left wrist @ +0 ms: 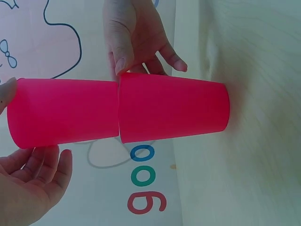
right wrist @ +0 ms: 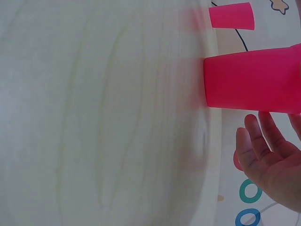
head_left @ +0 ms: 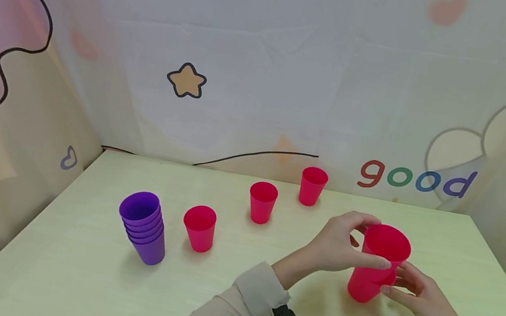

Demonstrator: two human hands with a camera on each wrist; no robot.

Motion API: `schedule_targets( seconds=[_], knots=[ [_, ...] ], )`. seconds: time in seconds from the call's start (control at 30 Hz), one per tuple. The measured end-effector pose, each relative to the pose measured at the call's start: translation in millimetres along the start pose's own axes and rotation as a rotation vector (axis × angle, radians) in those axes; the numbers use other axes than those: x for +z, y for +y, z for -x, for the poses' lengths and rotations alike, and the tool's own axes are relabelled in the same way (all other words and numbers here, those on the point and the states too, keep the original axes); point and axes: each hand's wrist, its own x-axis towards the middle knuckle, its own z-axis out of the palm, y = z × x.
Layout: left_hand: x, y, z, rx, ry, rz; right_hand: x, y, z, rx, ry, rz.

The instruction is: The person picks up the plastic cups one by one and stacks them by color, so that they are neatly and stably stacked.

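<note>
My left hand holds a red plastic cup upright, thumb on the near side and fingers behind. Directly below is another red cup, standing on the table. In the left wrist view, the base of the upper cup meets the rim of the lower cup. The right hand holds the lower cup lightly near its rim, with the thumb at the side and the other fingers behind. Part of those fingers is hidden by the cup in the left wrist view.
A stack of several nested purple cups stands on the left of the pale table. Three single red cups, near, middle and far, form a slanting row. A printed cloth hangs behind.
</note>
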Motion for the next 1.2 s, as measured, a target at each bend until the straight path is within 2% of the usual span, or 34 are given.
schedule_targets(
  seconds=[0.27,0.67,1.2],
  knots=[
    [2.6,-1.5,-1.7,-0.003,-0.011,0.005,0,0,-1.0,-0.016,0.002,0.002],
    [5.9,-13.6,-1.8,-0.028,-0.035,-0.021,-1,0,-0.5,-0.016,0.005,0.005],
    [17.9,-32.9,-6.4,-0.058,-0.072,-0.055,-1,0,0.4,0.0,0.015,0.007]
  ],
)
